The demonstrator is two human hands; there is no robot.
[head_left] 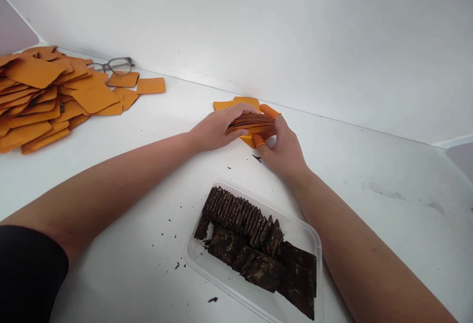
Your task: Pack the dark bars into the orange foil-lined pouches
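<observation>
Between my two hands is a thick stack of orange packets (253, 122), seen edge-on. My left hand (219, 126) wraps round the stack's left end, fingers over the top and thumb along the near side. Orange finger covers sit on the thumb and a finger of my right hand (283, 143), which pinches the stack's right end. More orange packets (223, 105) lie on the table just behind and under the stack. Nearer to me, a clear plastic box (254, 308) holds thin dark brown squares (236, 214), some upright in a row, others lying flat.
A large heap of orange packets (33, 96) covers the table's far left. Eyeglasses (120, 66) lie behind its right side. Dark crumbs (213, 300) are scattered around the box. A white wall (236, 27) rises along the table's back edge (318, 115).
</observation>
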